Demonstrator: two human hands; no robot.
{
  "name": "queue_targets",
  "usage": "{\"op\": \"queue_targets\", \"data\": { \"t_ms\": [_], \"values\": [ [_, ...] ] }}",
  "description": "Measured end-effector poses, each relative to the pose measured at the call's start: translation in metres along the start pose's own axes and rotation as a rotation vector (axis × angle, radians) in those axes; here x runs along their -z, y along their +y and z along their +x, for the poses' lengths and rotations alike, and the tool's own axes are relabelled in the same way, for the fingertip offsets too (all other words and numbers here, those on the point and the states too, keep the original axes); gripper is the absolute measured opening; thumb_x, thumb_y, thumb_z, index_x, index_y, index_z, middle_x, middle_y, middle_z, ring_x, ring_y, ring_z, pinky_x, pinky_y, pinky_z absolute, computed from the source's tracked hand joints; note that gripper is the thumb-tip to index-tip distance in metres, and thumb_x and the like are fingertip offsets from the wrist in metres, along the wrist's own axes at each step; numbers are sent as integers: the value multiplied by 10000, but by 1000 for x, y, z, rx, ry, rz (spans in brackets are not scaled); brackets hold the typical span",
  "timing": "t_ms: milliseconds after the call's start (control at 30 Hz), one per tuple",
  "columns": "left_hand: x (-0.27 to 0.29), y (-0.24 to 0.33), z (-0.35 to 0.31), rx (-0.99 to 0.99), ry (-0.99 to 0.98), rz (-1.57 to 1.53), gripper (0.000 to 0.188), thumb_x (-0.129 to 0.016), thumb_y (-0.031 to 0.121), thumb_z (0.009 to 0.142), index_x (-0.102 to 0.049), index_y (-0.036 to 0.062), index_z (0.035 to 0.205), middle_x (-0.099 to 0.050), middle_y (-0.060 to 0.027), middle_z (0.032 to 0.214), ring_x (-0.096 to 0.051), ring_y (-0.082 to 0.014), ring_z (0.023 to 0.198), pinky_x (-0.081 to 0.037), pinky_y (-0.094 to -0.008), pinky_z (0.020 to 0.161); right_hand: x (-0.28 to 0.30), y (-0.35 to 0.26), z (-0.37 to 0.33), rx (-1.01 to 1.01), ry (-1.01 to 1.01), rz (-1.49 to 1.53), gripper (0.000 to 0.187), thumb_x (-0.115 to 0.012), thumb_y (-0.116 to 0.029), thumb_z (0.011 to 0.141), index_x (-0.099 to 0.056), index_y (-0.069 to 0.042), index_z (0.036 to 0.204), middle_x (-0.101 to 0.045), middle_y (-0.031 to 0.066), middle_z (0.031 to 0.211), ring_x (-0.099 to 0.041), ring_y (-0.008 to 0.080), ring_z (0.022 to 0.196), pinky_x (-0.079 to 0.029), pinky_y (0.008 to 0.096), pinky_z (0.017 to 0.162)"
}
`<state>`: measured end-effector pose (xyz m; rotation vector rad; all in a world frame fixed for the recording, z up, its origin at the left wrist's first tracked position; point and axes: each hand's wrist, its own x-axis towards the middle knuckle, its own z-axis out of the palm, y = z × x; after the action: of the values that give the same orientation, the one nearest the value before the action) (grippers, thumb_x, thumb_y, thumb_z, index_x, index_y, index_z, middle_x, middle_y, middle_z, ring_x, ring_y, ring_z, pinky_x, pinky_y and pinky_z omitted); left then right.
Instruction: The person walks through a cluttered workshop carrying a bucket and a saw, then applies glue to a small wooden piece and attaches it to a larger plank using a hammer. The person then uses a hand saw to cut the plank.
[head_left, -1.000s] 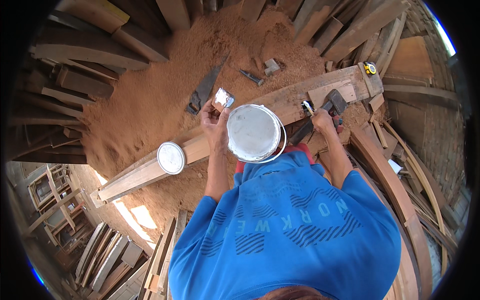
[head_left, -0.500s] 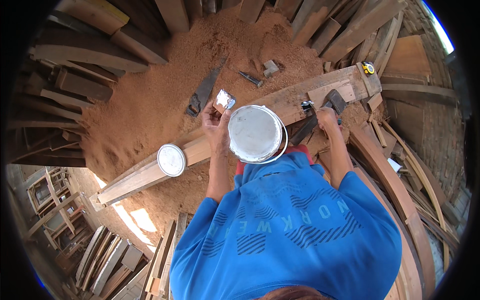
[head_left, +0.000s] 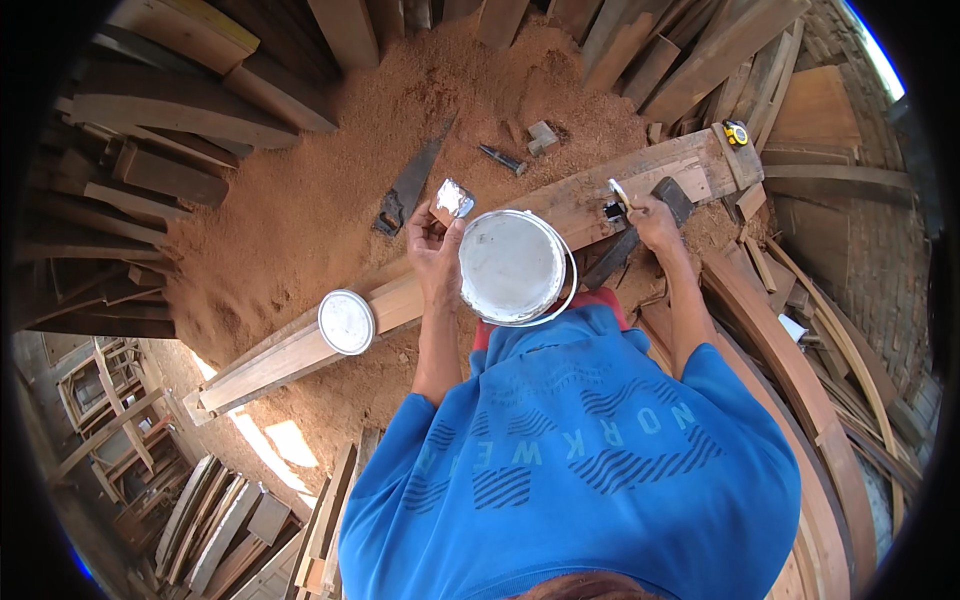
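My left hand [head_left: 437, 252] grips a small wooden block [head_left: 441, 214] whose upper face is smeared with white. Just right of it stands a white bucket [head_left: 512, 268] with a wire handle. In my right hand [head_left: 655, 222] is a thin tool [head_left: 618, 191] with a pale end; its exact kind is unclear. That tool's tip is above a small dark hole [head_left: 612, 210], with some white at its edge, in a long wooden beam [head_left: 565, 205]. Below my right hand lies a dark hammer-like tool [head_left: 674, 202], partly hidden. A round white lid [head_left: 346, 322] rests on the beam's left part.
A handsaw [head_left: 408, 188], a chisel-like tool [head_left: 502, 159] and a small grey block [head_left: 543, 136] lie on the sawdust [head_left: 300, 210]. A yellow tape measure [head_left: 736, 133] sits at the beam's right end. Stacked planks [head_left: 170, 170] ring the area.
My right hand has turned and lifted slightly, raising the tool's pale end from the hole to above it. My left hand keeps the block in nearly the same place.
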<state>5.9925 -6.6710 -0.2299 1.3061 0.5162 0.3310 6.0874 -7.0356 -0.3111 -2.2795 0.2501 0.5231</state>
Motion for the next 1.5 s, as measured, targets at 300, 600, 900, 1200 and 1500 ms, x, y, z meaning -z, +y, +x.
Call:
{"op": "queue_targets", "data": {
  "t_ms": [300,600,900,1200,1500],
  "values": [
    [1,-3,2,9,-8,-107,595,-800,108,867,-484,-16,1355,-598,-120,1255,-574,-184,1153,-461,-346,1039,62,-59,-34,36,-196,418,317,-638,-147,948,-611,-7,1231,-511,-45,732,-414,29,495,-313,212,440],
    [6,7,-5,-25,58,-229,610,-818,125,854,-492,2,1355,-585,-125,1282,-558,-200,1191,-435,-375,1076,79,-148,-76,128,-433,259,368,-642,-135,919,-607,-13,1264,-592,7,827,-523,68,695,-441,241,589],
    [61,18,-4,-96,156,-146,572,-769,47,873,-484,-9,1367,-576,-129,1282,-560,-191,1191,-473,-333,1026,5,-192,-119,562,-644,-532,451,-644,-152,849,-597,-7,1274,-676,263,1140,-638,427,1072,-487,494,948],
    [246,21,-5,-170,510,-188,531,-761,88,912,-467,20,1349,-603,-76,1191,-590,-113,968,-494,-255,807,-12,-261,-165,178,-721,-110,533,-646,-199,873,-535,46,1334,-688,243,1002,-665,348,1019,-500,439,903],
    [388,-15,-19,-25,719,-255,476,-792,194,899,-522,82,1274,-642,29,953,-576,-48,782,-431,-200,638,-222,-295,-185,458,-557,-238,500,-577,-310,976,-536,82,1284,-660,350,1054,-626,504,1058,-488,532,924]
  ]
}}
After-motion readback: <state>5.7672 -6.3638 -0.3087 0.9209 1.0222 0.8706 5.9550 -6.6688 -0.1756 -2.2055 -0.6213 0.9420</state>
